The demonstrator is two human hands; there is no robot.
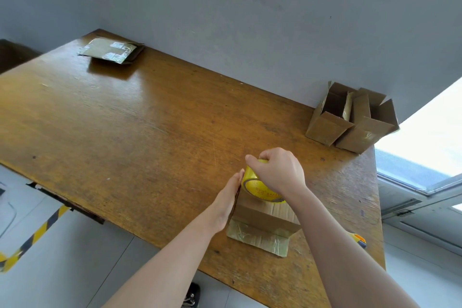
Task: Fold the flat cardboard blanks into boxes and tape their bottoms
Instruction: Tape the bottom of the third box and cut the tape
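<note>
A small cardboard box (pixel 265 212) stands bottom-up on the wooden table (pixel 150 132) near its front right. My right hand (pixel 277 170) grips a yellow roll of tape (pixel 255 184) that sits on top of the box. With straight fingers, my left hand (pixel 228 197) presses flat against the box's left side. A taped flap (pixel 260 239) lies flat on the table in front of the box. Flat cardboard blanks (pixel 112 51) lie at the table's far left corner.
Two folded open boxes (pixel 350 120) stand at the far right, against the grey wall. A yellow and orange tool (pixel 360 240) shows at the table's right edge behind my right forearm. Black and yellow hazard tape (pixel 37 235) marks the floor on the left.
</note>
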